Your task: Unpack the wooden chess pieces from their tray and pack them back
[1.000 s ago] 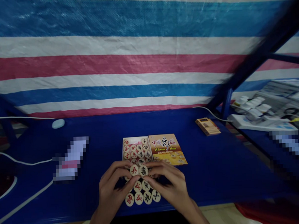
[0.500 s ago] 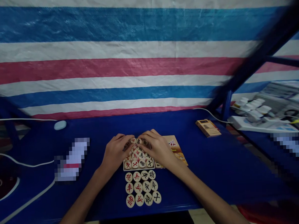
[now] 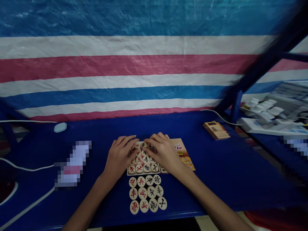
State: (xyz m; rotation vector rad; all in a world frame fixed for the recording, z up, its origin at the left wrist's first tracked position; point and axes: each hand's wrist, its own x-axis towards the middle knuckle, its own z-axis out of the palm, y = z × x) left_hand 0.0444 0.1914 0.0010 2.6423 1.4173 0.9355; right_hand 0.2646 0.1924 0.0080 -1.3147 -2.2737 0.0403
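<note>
A white tray [image 3: 143, 173] holds rows of round Chinese chess pieces, red characters on the left and black on the right. My left hand [image 3: 121, 155] arches over its far left part, fingers apart, thumb pointing inward. Over the far right part is my right hand [image 3: 164, 154], its curved fingers apart close to a black-marked piece [image 3: 144, 145]; I see nothing lifted in it. A red-marked piece [image 3: 137, 146] lies between both hands. Fingers hide the outer far pieces. Nearer me, loose chess pieces [image 3: 143, 193] lie in rows on the blue table [image 3: 197, 198].
A brown printed chess box [image 3: 187, 158] lies partly under my right hand. Farther right are a small cardboard pack [image 3: 216, 130] and a white power strip [image 3: 273, 126] with plugs. At left lie a blurred phone [image 3: 74, 162], white cables [image 3: 28, 211] and a pale rounded object [image 3: 60, 127].
My left fingers have lifted and spread slightly from the far row of the tray. My right fingers have loosened a little. The loose rows look the same; the view has tilted slightly.
</note>
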